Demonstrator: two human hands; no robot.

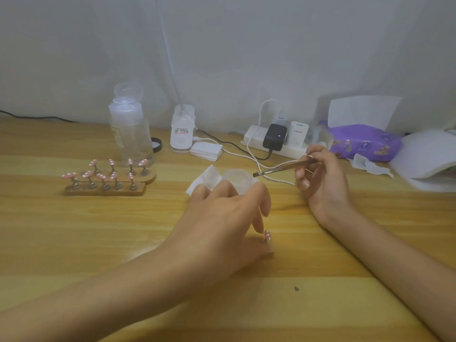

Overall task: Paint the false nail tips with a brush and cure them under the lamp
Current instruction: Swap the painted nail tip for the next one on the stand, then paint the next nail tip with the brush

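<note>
Pinching one pink nail tip [267, 236] low over the table [74, 230], my left hand [222, 218] has thumb and forefinger closed on it. The other fingers spread loosely forward, just reaching a small clear jar [237, 175] and the white pad [203, 177] beside it. That tip is pink with white dots and sits near the middle of the scene, close to the wood. Over on the right, my right hand [323, 178] is curled round the brush [283, 169], handle pinched in the fingers, dark bristles pointing left and hanging by the jar's right rim. Open wood lies near me, between and outside my forearms, with one dark speck [296, 289] on it. Left of the jar, well apart, stands the rack [106, 191] of more pink dotted tips on little posts. The far edge is crowded against the wall: clear bottle [130, 129], white clamp base [182, 130], stacked pads [206, 150], power strip [251, 139], purple pack [365, 141]. A white cable [259, 166] loops across the wood right beneath the brush.
</note>
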